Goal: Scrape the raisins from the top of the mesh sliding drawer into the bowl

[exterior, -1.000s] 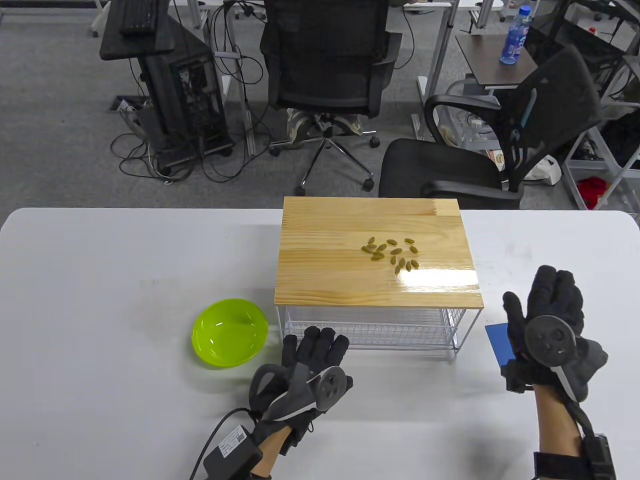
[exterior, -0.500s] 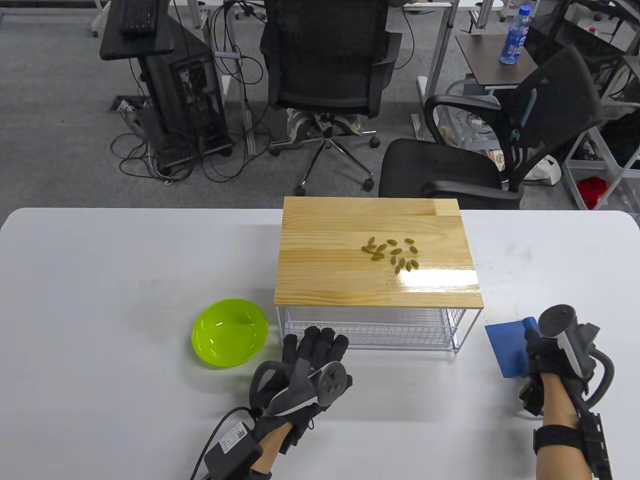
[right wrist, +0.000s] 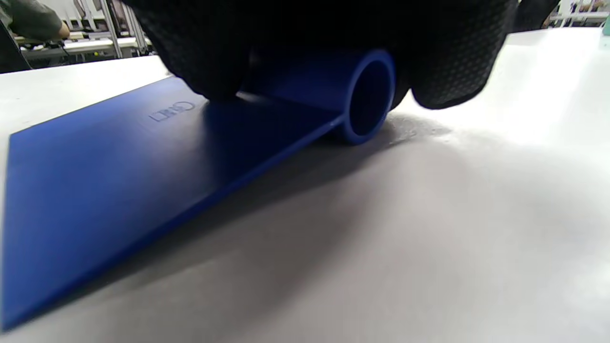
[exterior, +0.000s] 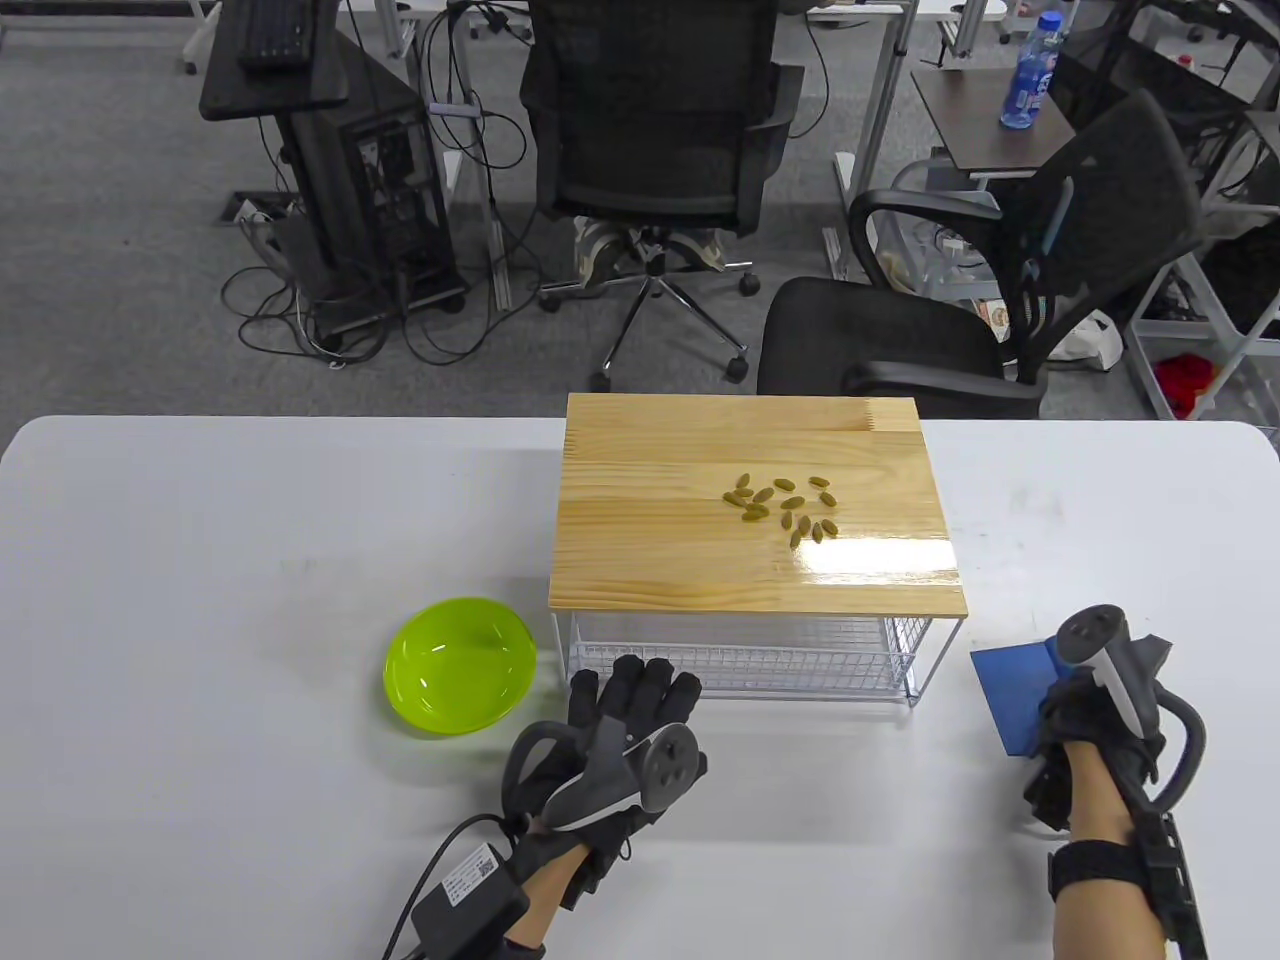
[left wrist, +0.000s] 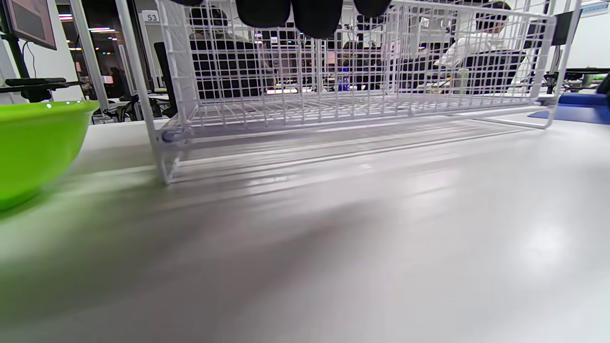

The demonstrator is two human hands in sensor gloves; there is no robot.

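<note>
Several greenish raisins (exterior: pixel 785 508) lie in a loose cluster on the wooden top (exterior: pixel 660 520) of the white mesh drawer unit (exterior: pixel 740 660), right of its middle. A lime green bowl (exterior: pixel 459 665) stands on the table left of the drawer's front. My left hand (exterior: pixel 635 692) lies flat on the table in front of the mesh, fingers straight, holding nothing; its fingertips (left wrist: pixel 310 14) show before the mesh (left wrist: pixel 333 85). My right hand (exterior: pixel 1075 710) grips the tubular handle of a blue scraper (exterior: pixel 1010 695), right of the drawer. The scraper's blade (right wrist: pixel 119 166) rests on the table.
The white table (exterior: pixel 250 520) extends left of the bowl (left wrist: pixel 33 147) and behind it. Beyond its far edge stand two black office chairs (exterior: pixel 650 120), a computer tower (exterior: pixel 385 190) with cables, and a side table with a water bottle (exterior: pixel 1030 72).
My right hand came down from above the scraper, turned on its side and closed round the handle. The left hand stayed nearly still.
</note>
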